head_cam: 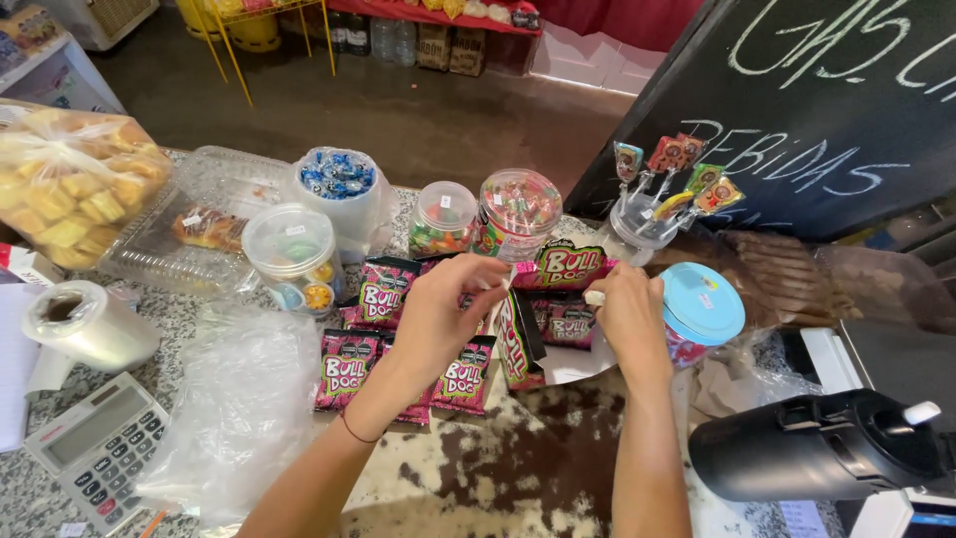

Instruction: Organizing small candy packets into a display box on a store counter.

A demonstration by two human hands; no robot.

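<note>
My left hand (438, 309) is curled, fingers pinched on a small white strip at the edge of the pink candy display box (543, 314), and my right hand (629, 317) is closed the same way on a little white piece at the box's other side — both thumbs and forefingers nipped tight. Both forearms reach up from the bottom of the view, wrists bent down over the box, a thin band round my left wrist. The box sits open on the speckled stone counter (40, 498), its upright flap pink and green. Flat pink candy packets (349, 367) lie spread under and beside my left hand. Just right of my right hand stands a jar with a light blue lid (703, 303). Beyond the box are clear tubs of coloured sweets (518, 211) and a cup of lollipops (637, 221). Far left — a bag of yellow pastries (65, 184), a plastic-bag roll (85, 324) and a calculator (100, 448). A dark chalkboard sign (827, 100) leans at upper right.
</note>
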